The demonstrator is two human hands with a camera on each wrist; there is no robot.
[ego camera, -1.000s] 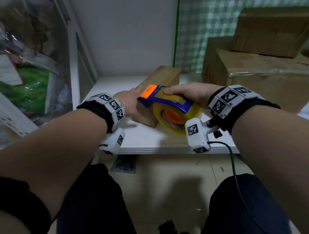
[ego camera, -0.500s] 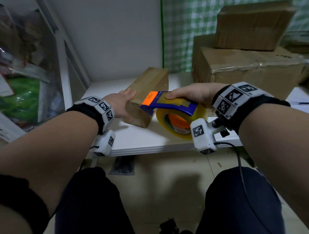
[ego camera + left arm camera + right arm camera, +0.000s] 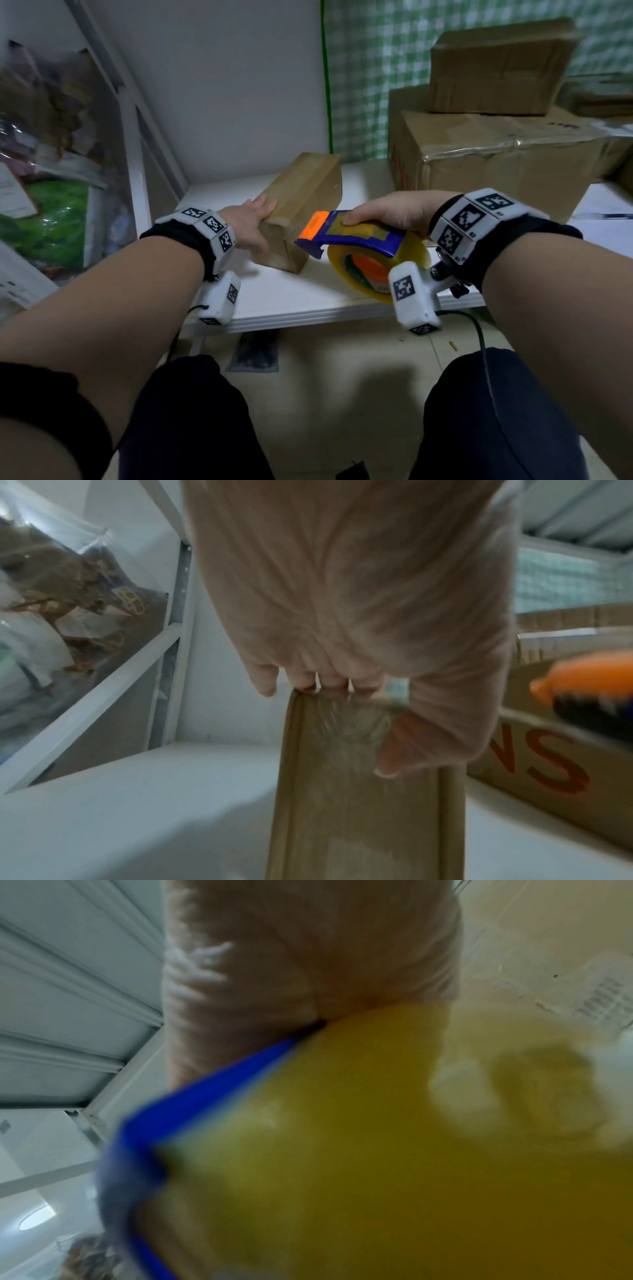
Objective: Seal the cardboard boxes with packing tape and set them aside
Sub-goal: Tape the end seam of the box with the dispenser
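A small long cardboard box (image 3: 305, 202) lies on the white shelf (image 3: 301, 298), taped along its top. My left hand (image 3: 253, 222) grips its near end, fingers over the top edge and thumb on the end face (image 3: 342, 696). My right hand (image 3: 387, 214) holds a blue tape dispenser (image 3: 349, 236) with an orange front and a yellowish tape roll (image 3: 370, 270), just right of the box's near end and apart from it. In the right wrist view the tape roll (image 3: 377, 1150) fills the frame, blurred.
Larger cardboard boxes (image 3: 496, 150) are stacked at the back right of the shelf, one with red lettering (image 3: 548, 758). A white rack upright (image 3: 137, 164) and plastic bags of goods (image 3: 51, 171) stand at the left. My knees are below the shelf edge.
The dispenser has come off the box top and moved right and toward me. My left hand has kept its hold on the box's near end.
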